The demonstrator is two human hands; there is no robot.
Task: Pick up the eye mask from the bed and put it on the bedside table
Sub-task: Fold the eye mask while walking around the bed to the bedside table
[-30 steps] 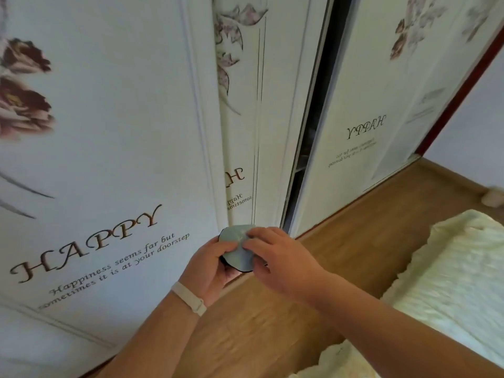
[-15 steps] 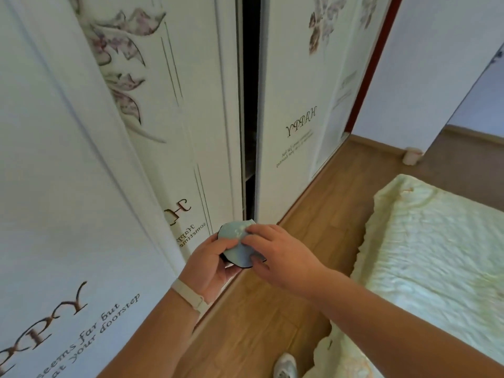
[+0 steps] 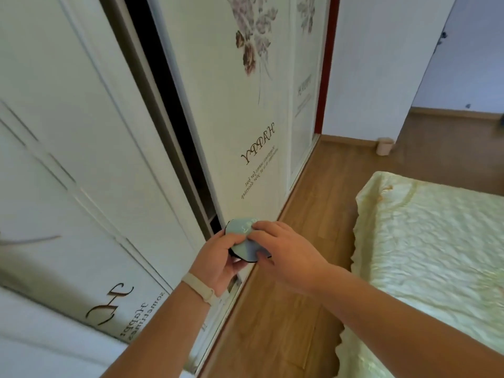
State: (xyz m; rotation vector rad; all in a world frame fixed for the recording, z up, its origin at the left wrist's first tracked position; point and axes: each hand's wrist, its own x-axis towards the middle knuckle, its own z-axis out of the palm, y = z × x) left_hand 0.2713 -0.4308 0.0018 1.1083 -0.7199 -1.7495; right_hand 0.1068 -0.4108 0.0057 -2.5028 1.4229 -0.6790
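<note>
The eye mask [image 3: 243,236] is pale blue-green with a black edge and sits folded up between both hands at chest height. My left hand [image 3: 218,259] cups it from below and the left, with a pale band on the wrist. My right hand [image 3: 283,255] lies over its right side, fingertips pinching the fabric. The bed [image 3: 425,255], under a pale yellow-green quilted cover, fills the right side. No bedside table is in view.
A white sliding wardrobe [image 3: 240,126] with flower prints and "HAPPY" lettering fills the left, one door gap dark. A strip of wooden floor [image 3: 308,192] runs between wardrobe and bed. A small beige object [image 3: 384,145] stands by the far white wall.
The view has swung to the right along the wardrobe, bringing more of the bed and the far wall into sight. Both hands keep the same hold on the eye mask.
</note>
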